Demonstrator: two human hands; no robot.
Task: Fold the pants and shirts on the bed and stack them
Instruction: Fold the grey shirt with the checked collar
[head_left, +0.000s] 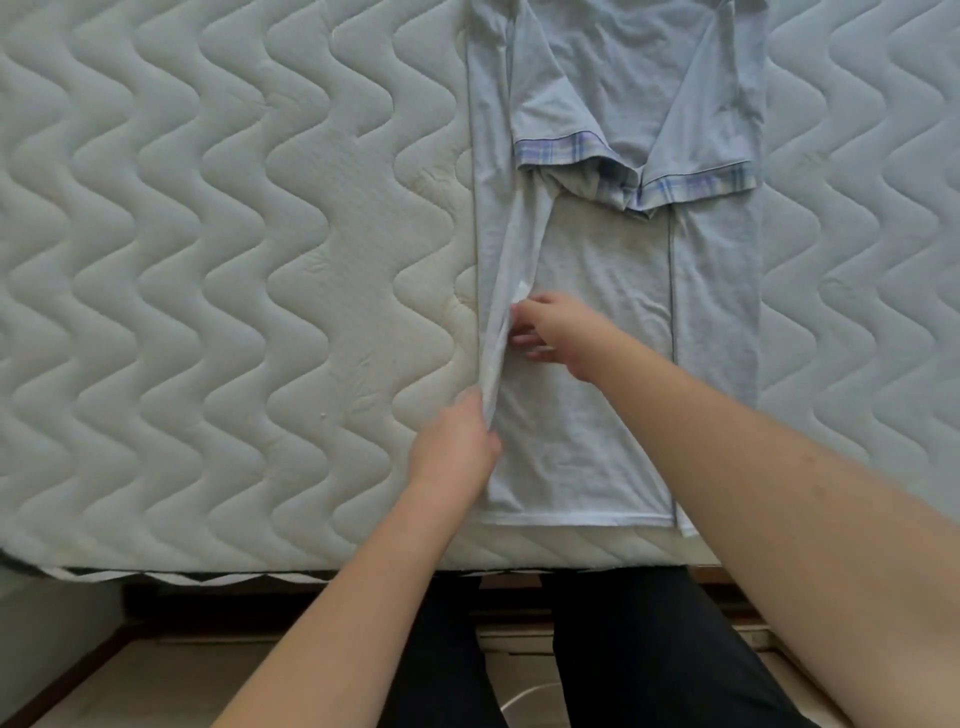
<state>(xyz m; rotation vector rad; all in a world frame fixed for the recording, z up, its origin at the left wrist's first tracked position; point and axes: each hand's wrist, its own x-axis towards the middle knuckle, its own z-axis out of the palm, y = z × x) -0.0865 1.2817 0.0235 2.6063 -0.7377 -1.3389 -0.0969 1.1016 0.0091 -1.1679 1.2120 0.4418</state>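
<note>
A pale blue shirt (597, 322) lies flat on the quilted mattress of the bed (234, 260), its hem toward the near edge of the bed and its collar end running out of view at the top. Both side panels are turned inward over the body, and the two short sleeves, each trimmed with a plaid cuff (558, 150), lie folded across the upper middle, their cuffs nearly meeting at the centre.

The left hand (457, 441) sits at the shirt's left folded edge, low down near the hem. Its fingers are curled and bunched, pinching a raised ridge of fabric between thumb and fingertips, so the edge stands up off the mattress in a narrow pleat running away toward the sleeves.

The right hand (556, 327) reaches across from the right, forearm lying over the lower right part of the shirt. Its fingers point left toward the same lifted fold, a little farther up than the left hand; thumb and forefinger close on the cloth just beside a small white label (519, 291) (sewn at the inside seam, by the look of it), while the other fingers are loosely extended below.

Below the bed edge, dark trousers (623, 649) worn by the person and a bit of wooden floor (104, 686) show.
</note>
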